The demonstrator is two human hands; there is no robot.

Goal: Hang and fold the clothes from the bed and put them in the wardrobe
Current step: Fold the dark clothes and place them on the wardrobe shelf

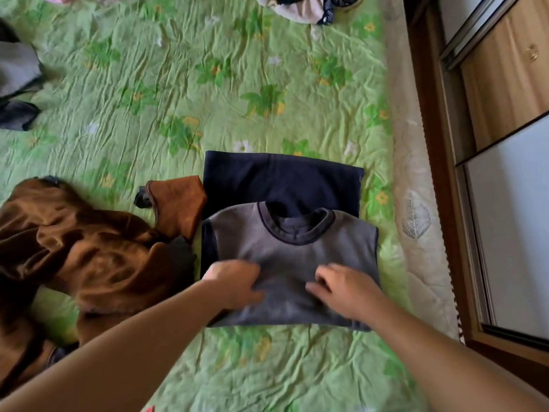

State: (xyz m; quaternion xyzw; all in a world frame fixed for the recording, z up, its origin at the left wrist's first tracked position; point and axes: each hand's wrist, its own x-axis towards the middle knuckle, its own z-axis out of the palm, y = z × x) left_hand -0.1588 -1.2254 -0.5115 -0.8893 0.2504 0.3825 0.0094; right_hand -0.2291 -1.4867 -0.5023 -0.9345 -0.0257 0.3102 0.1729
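Observation:
A folded grey shirt with a dark collar (294,251) lies on the green flowered bed cover (178,84), partly over a folded navy garment (282,179) behind it. Both my hands lie on the grey shirt's near half. My left hand (234,281) rests on its left side, fingers bent and blurred. My right hand (344,289) rests on its right side with fingers spread loosely on the cloth. A crumpled brown velvet garment (98,251) lies just left of the stack.
Grey and dark clothes (17,81) sit at the bed's left edge, and a pile of pale and patterned clothes (309,7) at the far edge. The wardrobe with sliding doors (505,179) stands to the right, across a narrow gap from the mattress edge (416,203).

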